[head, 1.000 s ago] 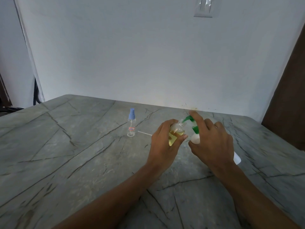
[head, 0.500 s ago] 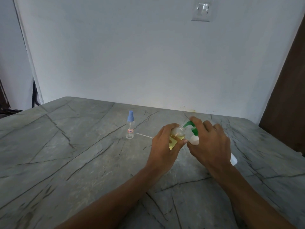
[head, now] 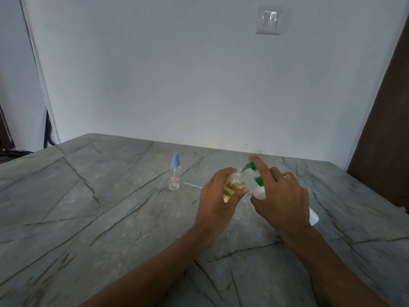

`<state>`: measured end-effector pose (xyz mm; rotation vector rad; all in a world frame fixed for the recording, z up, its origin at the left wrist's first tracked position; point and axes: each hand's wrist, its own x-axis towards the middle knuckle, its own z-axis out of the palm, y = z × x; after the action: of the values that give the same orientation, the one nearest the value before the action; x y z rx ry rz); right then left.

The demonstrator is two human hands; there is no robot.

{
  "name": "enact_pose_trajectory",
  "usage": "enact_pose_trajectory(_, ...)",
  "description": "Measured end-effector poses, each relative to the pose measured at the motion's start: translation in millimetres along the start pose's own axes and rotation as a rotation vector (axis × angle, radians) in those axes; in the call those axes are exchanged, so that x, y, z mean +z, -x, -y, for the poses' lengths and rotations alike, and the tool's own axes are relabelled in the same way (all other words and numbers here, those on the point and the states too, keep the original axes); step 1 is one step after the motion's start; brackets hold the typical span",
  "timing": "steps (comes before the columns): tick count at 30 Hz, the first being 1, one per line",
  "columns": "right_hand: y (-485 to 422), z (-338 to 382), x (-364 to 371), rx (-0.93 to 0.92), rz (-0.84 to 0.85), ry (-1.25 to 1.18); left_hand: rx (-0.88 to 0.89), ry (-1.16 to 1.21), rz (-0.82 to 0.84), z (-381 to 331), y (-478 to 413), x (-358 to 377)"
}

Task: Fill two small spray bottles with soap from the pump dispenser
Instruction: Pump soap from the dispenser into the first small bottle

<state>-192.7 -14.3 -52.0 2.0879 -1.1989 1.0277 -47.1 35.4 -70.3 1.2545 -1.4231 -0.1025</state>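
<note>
Over the table (head: 88, 207), a dispenser (head: 259, 192) meets a bottle (head: 234, 184).
The left hand (head: 218, 201) grips the part-filled bottle; the right hand (head: 282, 196) holds the tilted dispenser, forefinger on its pump.

Open spray bottle (head: 233, 185) in left hand (head: 219, 202), over table (head: 88, 218) centre, tilted toward 1 o'clock. Pump dispenser (head: 259, 192) in right hand (head: 281, 196), just beside the bottle at 3 o'clock, spout at its mouth. Capped spray bottle (head: 174, 171) upright on table, 10 o'clock of left hand, apart. Thin tube (head: 192, 185) flat on table between them. Wall switch (head: 269, 19) behind, 12 o'clock.
</note>
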Motion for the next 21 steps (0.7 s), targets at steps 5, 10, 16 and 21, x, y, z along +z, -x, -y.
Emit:
enact_pose_trajectory(5,-0.6,1.1,1.4,-0.004,-0.041,-0.004,0.015,-0.008,-0.007,-0.6,0.6,-1.0)
enact_pose_trajectory(10,-1.4,0.6,2.7,-0.002,-0.056,-0.005,0.024,0.001,-0.001,-0.9,1.3,0.1)
enact_pose_trajectory(16,-1.1,-3.3,7.5,0.002,-0.044,-0.026,0.003,0.013,0.027,-4.5,4.1,2.9)
enact_pose_trajectory(21,-0.9,-4.4,8.6,0.021,-0.053,-0.069,0.009,0.0,0.044,-6.5,4.2,3.3)
